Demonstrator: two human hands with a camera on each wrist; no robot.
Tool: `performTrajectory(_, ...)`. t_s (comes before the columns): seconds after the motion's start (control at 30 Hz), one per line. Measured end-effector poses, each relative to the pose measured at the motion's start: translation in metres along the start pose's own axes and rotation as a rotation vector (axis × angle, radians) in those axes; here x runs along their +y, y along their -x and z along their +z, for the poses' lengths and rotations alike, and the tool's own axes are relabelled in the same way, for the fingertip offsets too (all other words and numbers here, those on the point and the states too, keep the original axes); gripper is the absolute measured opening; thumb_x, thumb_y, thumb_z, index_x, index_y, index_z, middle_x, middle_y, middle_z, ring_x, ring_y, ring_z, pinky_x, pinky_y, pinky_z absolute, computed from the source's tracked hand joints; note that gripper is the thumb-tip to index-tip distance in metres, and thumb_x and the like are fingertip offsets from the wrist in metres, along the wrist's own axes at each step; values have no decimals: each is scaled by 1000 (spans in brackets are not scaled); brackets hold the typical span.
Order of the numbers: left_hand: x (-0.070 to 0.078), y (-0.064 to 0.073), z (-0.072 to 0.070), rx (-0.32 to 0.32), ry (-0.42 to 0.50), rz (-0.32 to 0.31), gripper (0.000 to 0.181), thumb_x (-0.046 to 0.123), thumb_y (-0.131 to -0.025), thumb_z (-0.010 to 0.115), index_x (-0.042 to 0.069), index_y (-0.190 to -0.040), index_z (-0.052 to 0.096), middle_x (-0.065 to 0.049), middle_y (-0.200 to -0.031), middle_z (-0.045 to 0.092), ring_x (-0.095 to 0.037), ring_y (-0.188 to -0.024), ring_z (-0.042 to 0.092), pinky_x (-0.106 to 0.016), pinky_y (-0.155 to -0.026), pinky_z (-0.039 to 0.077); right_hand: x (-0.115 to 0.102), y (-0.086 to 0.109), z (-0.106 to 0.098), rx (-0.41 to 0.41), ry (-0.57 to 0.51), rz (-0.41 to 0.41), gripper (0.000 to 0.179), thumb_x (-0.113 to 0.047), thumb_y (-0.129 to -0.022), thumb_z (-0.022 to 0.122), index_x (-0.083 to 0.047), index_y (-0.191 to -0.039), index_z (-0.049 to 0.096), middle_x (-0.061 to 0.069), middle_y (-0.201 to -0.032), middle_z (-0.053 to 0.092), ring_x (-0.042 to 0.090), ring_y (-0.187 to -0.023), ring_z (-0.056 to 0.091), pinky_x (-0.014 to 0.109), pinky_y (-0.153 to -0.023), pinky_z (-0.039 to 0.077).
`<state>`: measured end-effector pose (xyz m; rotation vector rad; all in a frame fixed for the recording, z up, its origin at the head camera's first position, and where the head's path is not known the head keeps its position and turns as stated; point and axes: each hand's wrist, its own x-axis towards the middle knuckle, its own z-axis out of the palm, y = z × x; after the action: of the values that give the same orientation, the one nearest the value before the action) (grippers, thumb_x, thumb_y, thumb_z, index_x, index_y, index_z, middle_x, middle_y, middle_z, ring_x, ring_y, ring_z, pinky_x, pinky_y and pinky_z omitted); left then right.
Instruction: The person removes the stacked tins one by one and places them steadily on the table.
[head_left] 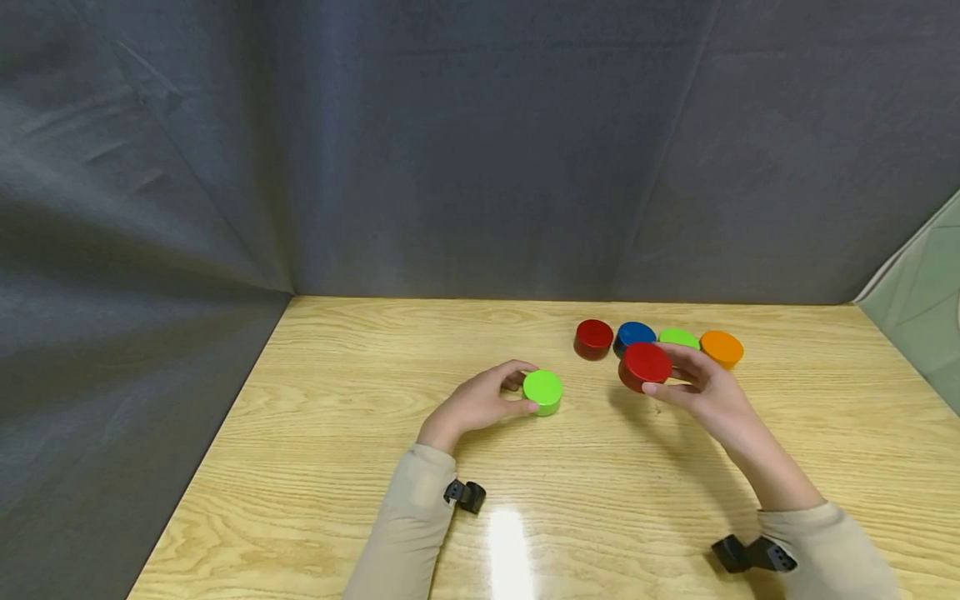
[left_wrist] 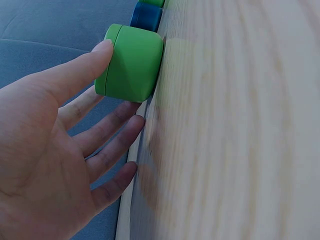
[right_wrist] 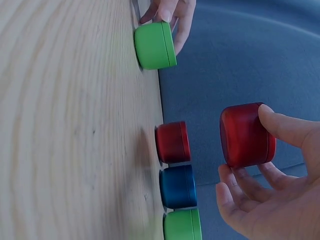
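My left hand [head_left: 483, 398] pinches a round lime-green tin [head_left: 542, 392] between thumb and fingers, low at the table surface. In the left wrist view the thumb lies at the lid seam of this green tin [left_wrist: 131, 64]. My right hand [head_left: 701, 385] grips a round red tin [head_left: 647, 367] by its sides. The right wrist view shows that red tin [right_wrist: 245, 135] raised above the wooden table. Behind it stand a second red tin [head_left: 593, 340], a blue tin [head_left: 634, 335], another green tin [head_left: 679, 337] and an orange tin [head_left: 722, 349] in a row, partly covered by the right hand.
The light wooden table [head_left: 337, 500] ends at a dark grey cloth [head_left: 480, 150] behind and along the left. A pale green surface [head_left: 926, 308] borders it at the right. Black wrist cameras [head_left: 465, 496] sit on both sleeves.
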<state>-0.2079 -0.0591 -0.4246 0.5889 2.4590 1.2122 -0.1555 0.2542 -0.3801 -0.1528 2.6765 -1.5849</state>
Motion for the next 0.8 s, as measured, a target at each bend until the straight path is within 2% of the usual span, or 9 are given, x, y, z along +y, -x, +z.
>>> performTrajectory(0.2, 0, 0, 0, -1, 1, -1, 55, 35, -89, 75, 25, -140, 54, 6, -121, 61, -12, -114, 56, -39, -100, 44, 4, 3, -5, 6, 15, 17, 67, -27, -94, 70, 1, -147, 40, 23, -141, 47, 2, -107, 50, 11, -80, 47)
performTrajectory(0.43, 0, 0, 0, -3, 13, -1, 55, 35, -89, 75, 25, -140, 54, 7, -120, 61, -12, -114, 56, -39, -99, 44, 8, 5, -11, 15, 43, 51, 69, -28, -95, 70, 2, -148, 38, 25, -143, 45, 32, -120, 48, 10, -78, 46)
performTrajectory(0.5, 0, 0, 0, -3, 16, -1, 55, 35, -89, 75, 25, -139, 54, 7, -120, 61, -12, -114, 56, -39, -99, 44, 10, 6, -13, 22, 47, 50, 68, -28, -95, 69, 3, -148, 38, 26, -143, 44, 37, -121, 47, 9, -78, 45)
performTrajectory(0.57, 0, 0, 0, -2, 16, 0, 55, 34, -89, 75, 25, -139, 54, 7, -120, 61, -12, -114, 56, -39, -99, 44, 12, 6, -15, 32, 51, 48, 68, -27, -95, 69, 3, -147, 39, 27, -143, 45, 36, -120, 48, 8, -78, 45)
performTrajectory(0.67, 0, 0, 0, -2, 12, 0, 56, 34, -89, 75, 25, -140, 54, 6, -120, 61, -12, -114, 56, -39, -100, 44, 16, 7, -18, 47, 59, 48, 67, -28, -95, 70, 2, -147, 40, 21, -139, 49, 16, -114, 52, 8, -78, 45)
performTrajectory(0.8, 1, 1, 0, -2, 11, 0, 56, 34, -89, 75, 25, -140, 54, 6, -121, 61, -13, -114, 56, -39, -100, 44, 20, 8, -23, 66, 70, 58, 68, -28, -94, 71, 2, -147, 40, 10, -134, 51, -8, -102, 46, 8, -78, 45)
